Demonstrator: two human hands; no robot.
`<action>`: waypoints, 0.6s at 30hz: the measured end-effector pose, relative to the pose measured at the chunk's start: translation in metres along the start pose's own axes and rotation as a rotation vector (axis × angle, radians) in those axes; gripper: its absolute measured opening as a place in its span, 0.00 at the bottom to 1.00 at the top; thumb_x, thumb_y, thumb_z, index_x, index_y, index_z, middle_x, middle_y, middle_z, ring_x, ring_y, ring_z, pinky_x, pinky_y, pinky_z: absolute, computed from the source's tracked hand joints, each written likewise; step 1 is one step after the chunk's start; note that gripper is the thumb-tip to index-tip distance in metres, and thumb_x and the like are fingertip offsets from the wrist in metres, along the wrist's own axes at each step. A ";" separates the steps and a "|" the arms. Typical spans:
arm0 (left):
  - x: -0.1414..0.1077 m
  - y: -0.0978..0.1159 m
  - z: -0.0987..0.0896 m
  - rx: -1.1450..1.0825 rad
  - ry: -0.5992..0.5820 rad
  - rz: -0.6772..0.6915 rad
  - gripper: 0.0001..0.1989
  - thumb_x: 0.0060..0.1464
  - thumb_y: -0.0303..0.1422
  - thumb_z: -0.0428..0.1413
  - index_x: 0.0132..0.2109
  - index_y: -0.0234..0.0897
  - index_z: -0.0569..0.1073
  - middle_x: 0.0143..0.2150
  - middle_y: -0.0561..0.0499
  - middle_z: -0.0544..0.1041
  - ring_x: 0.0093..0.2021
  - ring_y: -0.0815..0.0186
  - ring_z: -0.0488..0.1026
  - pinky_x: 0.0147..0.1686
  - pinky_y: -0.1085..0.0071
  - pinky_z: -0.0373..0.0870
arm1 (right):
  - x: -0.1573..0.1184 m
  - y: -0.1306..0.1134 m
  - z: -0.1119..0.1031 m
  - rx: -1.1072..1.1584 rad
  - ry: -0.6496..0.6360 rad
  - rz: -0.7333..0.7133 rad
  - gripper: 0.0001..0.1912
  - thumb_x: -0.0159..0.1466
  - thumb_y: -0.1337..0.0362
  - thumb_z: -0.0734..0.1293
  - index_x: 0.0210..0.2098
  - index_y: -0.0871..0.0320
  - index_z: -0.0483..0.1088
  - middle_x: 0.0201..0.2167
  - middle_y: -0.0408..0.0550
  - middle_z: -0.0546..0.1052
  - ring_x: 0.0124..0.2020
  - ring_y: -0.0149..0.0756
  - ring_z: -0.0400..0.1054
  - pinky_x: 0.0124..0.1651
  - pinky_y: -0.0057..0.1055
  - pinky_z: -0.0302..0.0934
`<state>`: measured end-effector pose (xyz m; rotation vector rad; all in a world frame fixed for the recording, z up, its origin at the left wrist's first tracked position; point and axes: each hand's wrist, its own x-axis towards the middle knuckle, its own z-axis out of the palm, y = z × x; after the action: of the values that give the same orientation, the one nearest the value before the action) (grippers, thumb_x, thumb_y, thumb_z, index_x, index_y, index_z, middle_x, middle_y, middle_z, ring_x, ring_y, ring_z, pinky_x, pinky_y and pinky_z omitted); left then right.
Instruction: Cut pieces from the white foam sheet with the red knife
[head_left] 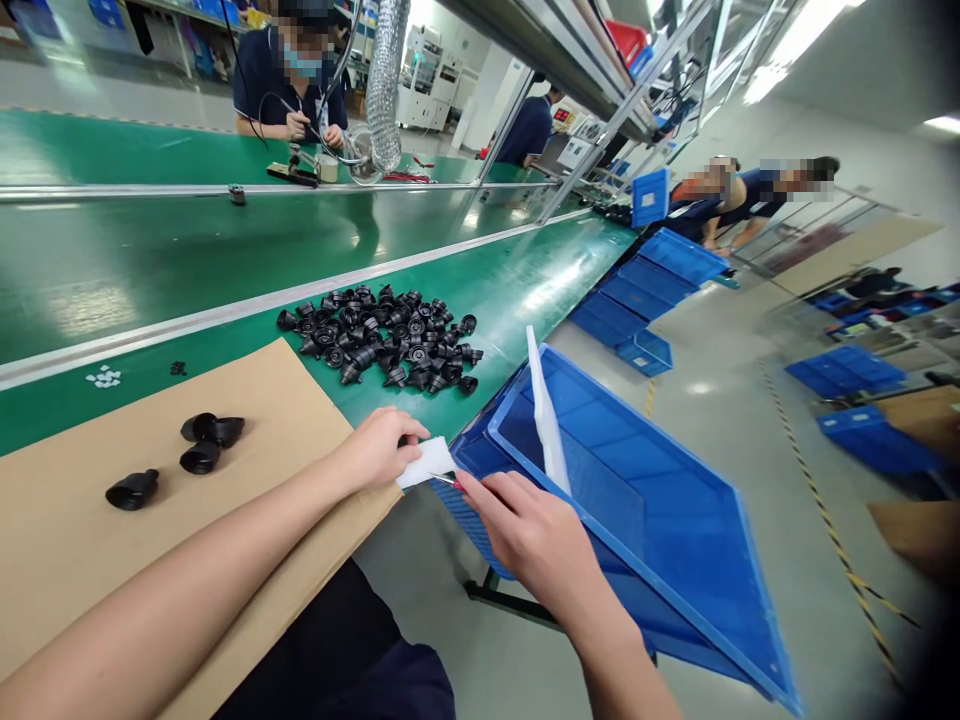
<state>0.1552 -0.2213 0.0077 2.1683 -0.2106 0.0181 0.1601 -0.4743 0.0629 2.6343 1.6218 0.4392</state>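
Near the corner of the brown cardboard sheet [247,400], my left hand [381,447] grips a small white sheet [426,463] that juts past the edge. My right hand [536,525] is closed round a slim tool [448,481] with a metal tip and a red part, probably tweezers. Its tip meets the white sheet's near edge. On the cardboard to the left lie several black cup-shaped parts [133,490]. A heap of black ribbed parts [390,345] sits on the green bench beyond my left hand. Small white pieces [103,377] and tiny black pieces [178,368] lie behind the cardboard.
A big blue bin [660,500] stands tilted in view at my right, with a white sheet [547,420] upright at its rim. More blue bins [637,290] line the bench farther off. Across the bench [112,260] a co-worker [289,80] holds a tool; other people stand at right.
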 end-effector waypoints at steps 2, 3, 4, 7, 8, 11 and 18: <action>0.001 -0.001 0.002 -0.006 0.006 -0.021 0.13 0.55 0.25 0.60 0.46 0.39 0.82 0.38 0.50 0.82 0.43 0.57 0.73 0.45 0.63 0.65 | 0.009 0.006 0.002 -0.021 -0.064 -0.069 0.18 0.74 0.73 0.57 0.58 0.61 0.72 0.35 0.50 0.72 0.33 0.38 0.63 0.32 0.35 0.53; 0.001 -0.002 0.002 -0.007 0.007 -0.023 0.12 0.55 0.25 0.60 0.46 0.39 0.82 0.38 0.50 0.82 0.43 0.57 0.73 0.45 0.63 0.65 | 0.013 0.008 0.002 -0.032 -0.090 -0.094 0.18 0.73 0.74 0.58 0.58 0.61 0.72 0.34 0.49 0.71 0.33 0.39 0.62 0.31 0.35 0.52; 0.001 -0.002 0.003 -0.008 0.008 -0.021 0.11 0.55 0.25 0.60 0.45 0.39 0.82 0.37 0.50 0.82 0.42 0.58 0.73 0.45 0.64 0.65 | 0.017 0.011 0.002 -0.043 -0.112 -0.116 0.18 0.72 0.74 0.58 0.58 0.61 0.72 0.34 0.49 0.71 0.33 0.39 0.62 0.31 0.35 0.51; 0.001 -0.004 0.003 -0.018 0.011 -0.020 0.10 0.55 0.25 0.60 0.43 0.40 0.82 0.36 0.52 0.82 0.41 0.59 0.72 0.42 0.65 0.64 | 0.026 0.019 0.001 -0.061 -0.160 -0.174 0.18 0.71 0.75 0.60 0.57 0.60 0.71 0.33 0.48 0.69 0.32 0.39 0.61 0.30 0.36 0.49; 0.001 -0.003 0.003 -0.022 0.009 -0.025 0.10 0.55 0.25 0.60 0.42 0.40 0.82 0.36 0.52 0.82 0.41 0.59 0.72 0.41 0.66 0.64 | 0.029 0.021 0.001 -0.061 -0.171 -0.191 0.17 0.71 0.75 0.60 0.57 0.61 0.71 0.32 0.47 0.68 0.32 0.39 0.61 0.30 0.36 0.48; 0.002 -0.002 0.003 -0.031 0.002 -0.044 0.08 0.54 0.25 0.60 0.40 0.40 0.81 0.35 0.52 0.81 0.41 0.59 0.72 0.40 0.67 0.64 | 0.035 0.026 0.002 -0.053 -0.186 -0.234 0.16 0.71 0.75 0.61 0.56 0.61 0.71 0.33 0.47 0.68 0.33 0.39 0.61 0.30 0.35 0.47; 0.002 0.000 0.001 -0.032 -0.005 -0.040 0.07 0.55 0.24 0.60 0.38 0.39 0.81 0.35 0.52 0.81 0.40 0.60 0.71 0.40 0.65 0.63 | 0.043 0.031 -0.003 -0.031 -0.187 -0.288 0.15 0.72 0.74 0.60 0.55 0.61 0.70 0.32 0.47 0.68 0.32 0.38 0.60 0.29 0.35 0.45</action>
<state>0.1572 -0.2228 0.0075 2.1402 -0.1696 -0.0130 0.2048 -0.4512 0.0804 2.2872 1.8710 0.1990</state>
